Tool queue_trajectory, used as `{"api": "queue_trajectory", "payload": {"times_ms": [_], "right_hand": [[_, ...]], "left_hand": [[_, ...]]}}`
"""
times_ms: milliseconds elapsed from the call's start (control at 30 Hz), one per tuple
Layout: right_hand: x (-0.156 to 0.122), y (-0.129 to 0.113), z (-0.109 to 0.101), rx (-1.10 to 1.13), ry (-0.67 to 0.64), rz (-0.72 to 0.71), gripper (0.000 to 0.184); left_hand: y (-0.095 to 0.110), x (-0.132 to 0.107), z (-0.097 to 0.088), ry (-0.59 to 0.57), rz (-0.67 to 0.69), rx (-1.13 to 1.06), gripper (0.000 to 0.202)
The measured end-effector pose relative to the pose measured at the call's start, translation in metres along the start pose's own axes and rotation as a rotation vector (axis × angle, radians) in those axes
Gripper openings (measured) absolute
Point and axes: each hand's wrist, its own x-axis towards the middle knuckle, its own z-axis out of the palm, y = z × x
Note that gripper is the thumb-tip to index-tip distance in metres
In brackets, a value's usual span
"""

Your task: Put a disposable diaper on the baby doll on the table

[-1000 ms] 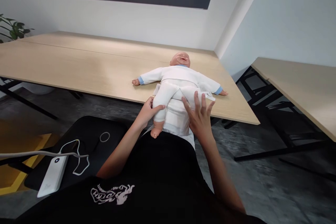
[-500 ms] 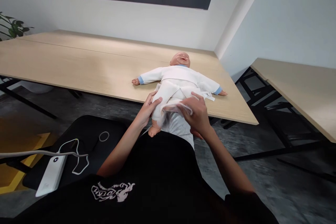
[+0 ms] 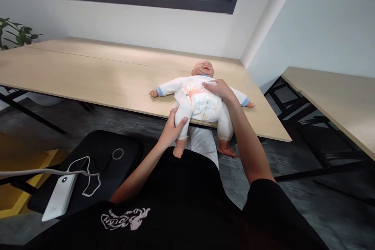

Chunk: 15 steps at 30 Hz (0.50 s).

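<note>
A baby doll (image 3: 202, 68) in white clothes with blue cuffs lies on its back at the near edge of a wooden table (image 3: 96, 74). Its legs hang over the edge. A white diaper (image 3: 205, 105) with coloured print is folded up over its belly. My left hand (image 3: 172, 127) is closed round the doll's left-side leg. My right hand (image 3: 216, 87) presses the diaper's top edge against the doll's chest, fingers closed on it.
A black chair (image 3: 96, 156) at my left carries a white power bank (image 3: 58, 197), a white cable and a small ring. A second table (image 3: 336, 97) stands to the right. A plant (image 3: 14, 33) sits at the far left under a dark-framed window.
My right hand has pulled the diaper front up between the doll's legs and onto its belly, moving from the doll's thigh to its chest. The doll's right-side leg has dropped over the edge.
</note>
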Motion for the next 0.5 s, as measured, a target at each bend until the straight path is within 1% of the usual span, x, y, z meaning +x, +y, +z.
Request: {"api": "queue_trajectory", "payload": {"times_ms": [100,200,267,333,400,433,467,500], "right_hand": [[-0.003,0.000,0.001,-0.027,0.002,0.076,0.025],[-0.006,-0.003,0.001,-0.067,0.056,0.070,0.027],[-0.008,-0.002,0.003,-0.075,0.085,0.056,0.030],[-0.009,0.001,0.006,-0.084,0.108,0.050,0.028],[-0.008,0.005,0.008,-0.089,0.121,0.051,0.024],[-0.008,0.007,0.009,-0.086,0.126,0.049,0.023],[-0.006,0.010,0.010,-0.079,0.129,0.048,0.023],[-0.004,0.012,0.011,-0.075,0.133,0.045,0.025]], "left_hand": [[-0.003,-0.002,-0.001,-0.032,0.003,0.088,0.060],[0.002,-0.008,-0.001,-0.066,-0.039,0.129,0.065],[0.006,-0.013,-0.001,-0.088,-0.039,0.211,0.068],[0.012,-0.017,-0.001,-0.037,0.034,0.347,0.067],[0.019,-0.019,0.001,0.056,0.171,0.481,0.062],[0.024,-0.017,0.003,0.077,0.248,0.530,0.059],[0.029,-0.014,0.006,0.059,0.324,0.563,0.055],[0.035,-0.008,0.009,0.005,0.396,0.581,0.051]]}}
